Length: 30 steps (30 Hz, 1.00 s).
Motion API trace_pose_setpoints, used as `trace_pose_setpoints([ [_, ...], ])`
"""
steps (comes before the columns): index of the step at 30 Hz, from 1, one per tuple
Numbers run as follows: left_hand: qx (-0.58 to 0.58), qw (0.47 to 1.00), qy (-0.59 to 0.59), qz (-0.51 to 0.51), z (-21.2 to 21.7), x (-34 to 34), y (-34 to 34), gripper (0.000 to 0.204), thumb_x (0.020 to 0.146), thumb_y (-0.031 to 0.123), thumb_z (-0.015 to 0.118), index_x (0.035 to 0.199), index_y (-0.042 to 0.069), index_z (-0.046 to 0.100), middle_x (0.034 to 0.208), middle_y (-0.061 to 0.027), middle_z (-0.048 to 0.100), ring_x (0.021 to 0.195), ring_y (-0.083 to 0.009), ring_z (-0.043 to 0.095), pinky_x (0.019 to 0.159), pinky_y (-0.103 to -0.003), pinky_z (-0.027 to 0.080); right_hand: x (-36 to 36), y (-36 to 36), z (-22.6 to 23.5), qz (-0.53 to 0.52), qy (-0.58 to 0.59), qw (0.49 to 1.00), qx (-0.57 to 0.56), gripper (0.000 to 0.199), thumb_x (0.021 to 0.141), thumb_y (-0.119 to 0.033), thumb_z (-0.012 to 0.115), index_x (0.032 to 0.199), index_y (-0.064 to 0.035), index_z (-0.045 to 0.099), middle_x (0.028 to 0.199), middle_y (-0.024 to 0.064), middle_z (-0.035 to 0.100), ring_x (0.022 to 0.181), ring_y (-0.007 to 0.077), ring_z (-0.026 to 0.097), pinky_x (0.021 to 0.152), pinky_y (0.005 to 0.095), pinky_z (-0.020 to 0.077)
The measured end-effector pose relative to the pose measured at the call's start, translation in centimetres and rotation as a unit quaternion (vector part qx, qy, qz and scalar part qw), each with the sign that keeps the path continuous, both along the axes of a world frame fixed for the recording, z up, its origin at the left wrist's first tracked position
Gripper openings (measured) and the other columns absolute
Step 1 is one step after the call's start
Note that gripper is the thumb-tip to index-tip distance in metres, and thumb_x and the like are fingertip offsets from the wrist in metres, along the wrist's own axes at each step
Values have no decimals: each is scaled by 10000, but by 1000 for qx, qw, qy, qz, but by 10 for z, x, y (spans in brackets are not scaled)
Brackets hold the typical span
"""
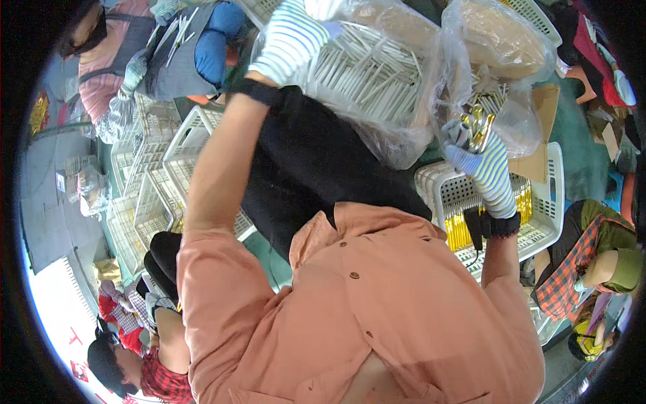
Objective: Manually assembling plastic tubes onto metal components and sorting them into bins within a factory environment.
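Observation:
My left hand point(291, 42), in a striped knit glove, reaches over the near-left edge of a clear plastic liner bag point(404, 138). Its thumb stands apart from the fingers, which run toward the top edge of the picture. In that bag lies a heap of thin white sticks point(377, 74). My right hand point(490, 172), gloved alike, is closed round a small bunch of shiny gold and silver slender pieces point(478, 126). It hovers over a white plastic basket point(553, 195) holding a row of gold sticks point(459, 230).
A second plastic bag point(518, 128) with more sticks stands at the far right, beside a cardboard flap point(546, 111). Stacked white crates point(151, 195) fill the left. Co-workers sit around, one in a red checked shirt point(165, 377), another with a checked apron point(572, 276).

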<state>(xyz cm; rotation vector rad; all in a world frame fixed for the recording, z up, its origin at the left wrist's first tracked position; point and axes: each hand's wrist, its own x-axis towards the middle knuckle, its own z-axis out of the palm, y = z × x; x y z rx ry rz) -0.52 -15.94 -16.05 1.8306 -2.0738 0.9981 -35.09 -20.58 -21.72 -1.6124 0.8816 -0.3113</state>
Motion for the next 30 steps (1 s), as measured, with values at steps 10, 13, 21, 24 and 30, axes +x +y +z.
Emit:
trace_pose_setpoints([
  [10, 420, 713, 521, 210, 134, -27, 351, 489, 806, 78, 683, 1289, 35, 620, 1267, -163, 666, 1168, -250, 648, 1008, -355, 495, 29, -44, -28, 188, -119, 955, -198, 290, 869, -86, 691, 1159, -88, 708, 1084, 79, 713, 729, 201, 645, 741, 321, 513],
  [13, 338, 654, 645, 205, 82, -119, 245, 540, 761, 68, 693, 1296, 52, 617, 1222, -168, 670, 1123, -253, 664, 975, -364, 509, 89, -36, -60, 167, -165, 972, 1, 298, 859, -102, 715, 1156, -74, 710, 999, 105, 719, 716, 208, 649, 665, 313, 506],
  [21, 510, 682, 488, 193, -17, -142, 213, 603, 665, 145, 786, 1228, 56, 588, 992, -211, 698, 972, -410, 689, 822, -449, 555, 186, -34, -106, 230, 9, 962, -147, 387, 734, -331, 746, 869, 32, 733, 724, 169, 705, 657, 296, 686, 650, 413, 538],
  [24, 502, 717, 448, 183, -27, -147, 201, 568, 668, 153, 793, 1192, 59, 594, 980, -215, 691, 967, -427, 680, 809, -459, 557, 215, -29, -104, 239, 128, 928, -255, 379, 724, -306, 760, 954, -4, 753, 879, 229, 738, 855, 390, 730, 781, 467, 572],
  [30, 391, 804, 421, 156, -65, -156, 226, 546, 695, 136, 802, 1202, 87, 606, 1029, -184, 663, 948, -406, 667, 813, -455, 562, 234, -52, -160, 212, 203, 895, -337, 423, 783, -182, 742, 1184, -60, 684, 1017, 237, 732, 983, 390, 712, 864, 489, 563],
])
